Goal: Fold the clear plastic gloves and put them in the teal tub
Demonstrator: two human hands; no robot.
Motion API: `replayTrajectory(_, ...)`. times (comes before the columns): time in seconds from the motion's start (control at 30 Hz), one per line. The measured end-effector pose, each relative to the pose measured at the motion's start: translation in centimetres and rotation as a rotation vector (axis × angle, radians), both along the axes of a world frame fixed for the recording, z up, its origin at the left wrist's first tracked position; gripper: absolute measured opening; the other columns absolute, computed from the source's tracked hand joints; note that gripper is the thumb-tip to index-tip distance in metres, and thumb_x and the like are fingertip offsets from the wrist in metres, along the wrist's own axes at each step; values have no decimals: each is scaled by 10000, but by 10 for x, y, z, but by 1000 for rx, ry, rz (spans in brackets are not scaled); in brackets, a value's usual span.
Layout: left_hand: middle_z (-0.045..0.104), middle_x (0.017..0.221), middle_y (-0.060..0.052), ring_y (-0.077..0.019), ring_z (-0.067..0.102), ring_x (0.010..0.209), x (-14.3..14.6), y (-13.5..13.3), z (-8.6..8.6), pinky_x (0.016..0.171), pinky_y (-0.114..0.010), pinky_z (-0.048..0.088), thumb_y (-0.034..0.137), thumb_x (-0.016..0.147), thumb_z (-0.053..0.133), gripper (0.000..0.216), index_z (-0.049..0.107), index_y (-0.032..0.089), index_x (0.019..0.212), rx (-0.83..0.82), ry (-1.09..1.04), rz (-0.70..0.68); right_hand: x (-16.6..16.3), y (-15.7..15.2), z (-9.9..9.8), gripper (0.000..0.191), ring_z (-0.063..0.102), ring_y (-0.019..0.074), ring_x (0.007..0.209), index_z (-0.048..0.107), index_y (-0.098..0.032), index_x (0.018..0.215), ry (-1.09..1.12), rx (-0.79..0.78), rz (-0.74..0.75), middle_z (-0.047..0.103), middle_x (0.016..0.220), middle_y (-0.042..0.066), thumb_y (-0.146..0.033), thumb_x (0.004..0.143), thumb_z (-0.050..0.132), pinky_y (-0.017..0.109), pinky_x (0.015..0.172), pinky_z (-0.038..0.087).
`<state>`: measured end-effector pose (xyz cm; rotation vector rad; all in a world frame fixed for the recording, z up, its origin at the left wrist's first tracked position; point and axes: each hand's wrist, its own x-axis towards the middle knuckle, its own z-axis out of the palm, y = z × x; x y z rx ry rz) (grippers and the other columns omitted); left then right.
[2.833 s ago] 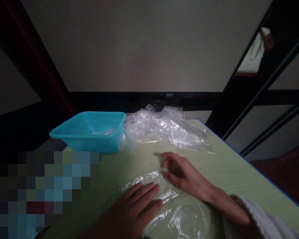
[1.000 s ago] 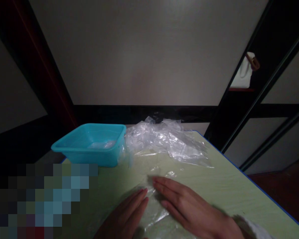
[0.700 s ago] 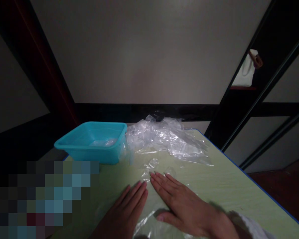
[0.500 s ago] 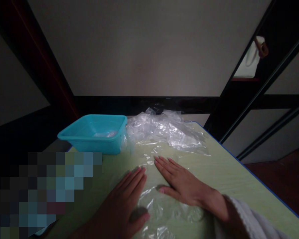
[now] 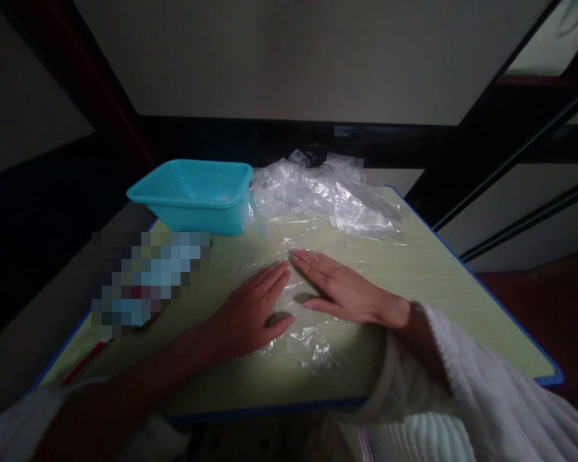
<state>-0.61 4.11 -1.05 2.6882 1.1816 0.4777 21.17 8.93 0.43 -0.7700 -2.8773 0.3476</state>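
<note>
A clear plastic bag lies spread on the pale yellow-green tabletop. My left hand rests flat on it, fingers stretched forward and thumb out to the side. Just right of it, my right hand also lies flat on the plastic, its fingertips close to those of the left. Neither hand grips anything. Beyond the hands, a crumpled heap of clear plastic bags sits along the far edge of the table.
A turquoise plastic basin stands at the far left, touching the heap. Nearer on the left lies a blurred-out item, with a thin red stick-like thing by it. Blue edging rims the table; a pale panel rises behind.
My view has tilted down, so the near table edge now shows and everything sits higher in the picture. Both hands remain flat on the plastic, their fingertips now closer together.
</note>
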Motion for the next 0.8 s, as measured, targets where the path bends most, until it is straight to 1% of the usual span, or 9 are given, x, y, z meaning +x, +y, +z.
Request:
replayTrajectory(0.1,302,1444,-234,-267,263,1352,-1,1,-3,1068,-436,306,377,864,461,619,312,38,1360,-26,15,-36,0,0,-3,818,121,255,1380,200,41,1407,-36,-15,11,168,1473,249,-589,896,311,422,1123,159)
replayTrajectory(0.2,284,1458,-219,-269,208,1371,-1,3,-2,1094,-442,237,424,874,452,648,307,33,1370,-42,121,-74,0,0,-6,846,101,262,1380,198,27,1412,-90,-22,2,151,1474,245,-628,883,282,438,1124,137)
replayTrajectory(0.3,262,1476,-187,-276,173,1380,-2,4,0,1102,-467,183,459,877,447,670,291,58,1390,-53,212,-67,1,0,-8,851,84,264,1381,187,-6,1424,-124,-14,-17,131,1485,214,-650,873,270,451,1126,108)
replayTrajectory(0.43,213,1498,-158,-291,134,1387,-5,5,2,1099,-496,146,494,860,469,697,281,107,1407,-84,253,-43,4,1,-6,857,78,265,1383,167,-19,1433,-159,-10,-38,123,1495,184,-659,870,251,447,1126,103)
replayTrajectory(0.63,189,1505,-156,-320,114,1386,-7,5,4,1087,-530,136,493,840,507,697,304,137,1404,-111,269,-17,8,1,-6,877,83,271,1385,158,-16,1434,-166,-10,-77,128,1498,176,-677,860,225,463,1122,106)
replayTrajectory(0.8,194,1498,-179,-322,140,1381,-8,6,4,1080,-522,179,487,825,532,710,314,127,1396,-82,254,7,8,1,-8,869,93,265,1384,165,-27,1434,-146,-12,-91,135,1497,169,-674,860,246,462,1122,120)
